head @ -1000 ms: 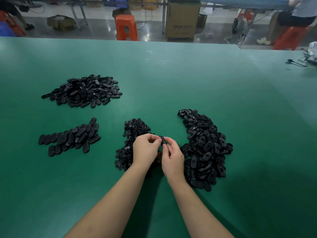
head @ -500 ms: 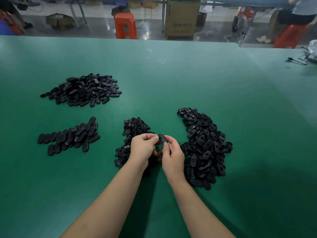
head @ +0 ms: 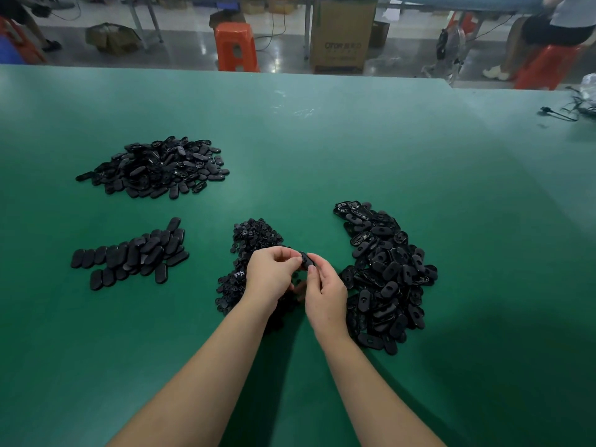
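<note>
You pinch one black oval piece [head: 307, 260] between both hands just above the table [head: 322, 150], between the heap of small parts [head: 254, 235] and the heap of oval shells [head: 387, 272]. Your left hand [head: 271, 277] curls its fingertips onto the piece's left end, and your right hand [head: 325, 293] grips the right end with thumb and forefinger. I cannot tell whether a small part is already seated. Square everything up before pressing, push evenly, and feel for the click. Then set it with the neat batch [head: 129, 256] on your left.
</note>
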The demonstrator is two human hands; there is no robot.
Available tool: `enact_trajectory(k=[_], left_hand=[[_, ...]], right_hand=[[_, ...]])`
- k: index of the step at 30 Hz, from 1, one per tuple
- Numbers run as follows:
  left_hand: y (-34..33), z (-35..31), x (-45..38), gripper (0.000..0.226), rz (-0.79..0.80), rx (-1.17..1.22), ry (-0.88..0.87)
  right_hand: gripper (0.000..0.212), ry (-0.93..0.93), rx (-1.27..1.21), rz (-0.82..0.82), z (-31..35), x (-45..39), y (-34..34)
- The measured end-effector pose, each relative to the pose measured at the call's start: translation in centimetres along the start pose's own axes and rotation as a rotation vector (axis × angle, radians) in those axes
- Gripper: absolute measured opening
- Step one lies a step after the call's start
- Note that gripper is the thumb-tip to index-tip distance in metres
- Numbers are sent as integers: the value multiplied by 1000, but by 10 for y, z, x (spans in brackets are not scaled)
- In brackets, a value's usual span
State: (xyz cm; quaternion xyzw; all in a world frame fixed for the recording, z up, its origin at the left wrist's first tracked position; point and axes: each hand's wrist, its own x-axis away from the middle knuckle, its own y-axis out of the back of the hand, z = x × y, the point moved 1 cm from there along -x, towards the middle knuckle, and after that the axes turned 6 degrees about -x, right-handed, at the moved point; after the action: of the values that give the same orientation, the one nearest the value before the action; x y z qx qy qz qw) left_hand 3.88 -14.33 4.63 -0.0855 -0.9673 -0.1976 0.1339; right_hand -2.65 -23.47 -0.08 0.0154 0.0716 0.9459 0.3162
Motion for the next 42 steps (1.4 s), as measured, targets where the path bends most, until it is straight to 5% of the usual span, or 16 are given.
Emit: enact_trajectory(k=[15, 17, 21, 29, 42], left_hand=[[-2, -7, 2, 9, -75, -500, -273], [-1, -7, 0, 2, -74, -483, -266], [6, -5, -5, 25, 11, -358, -187], [9, 0, -5, 3, 107, -228, -108], [7, 0, -3, 7, 93, -313, -137]], right_hand=[[27, 12, -11, 12, -2, 0, 0], [26, -2, -42, 10, -2, 0, 0], [26, -44, -90, 0, -4, 0, 0], [20, -7, -95, 13, -3, -1, 0], [22, -14, -67, 40, -5, -2, 1]])
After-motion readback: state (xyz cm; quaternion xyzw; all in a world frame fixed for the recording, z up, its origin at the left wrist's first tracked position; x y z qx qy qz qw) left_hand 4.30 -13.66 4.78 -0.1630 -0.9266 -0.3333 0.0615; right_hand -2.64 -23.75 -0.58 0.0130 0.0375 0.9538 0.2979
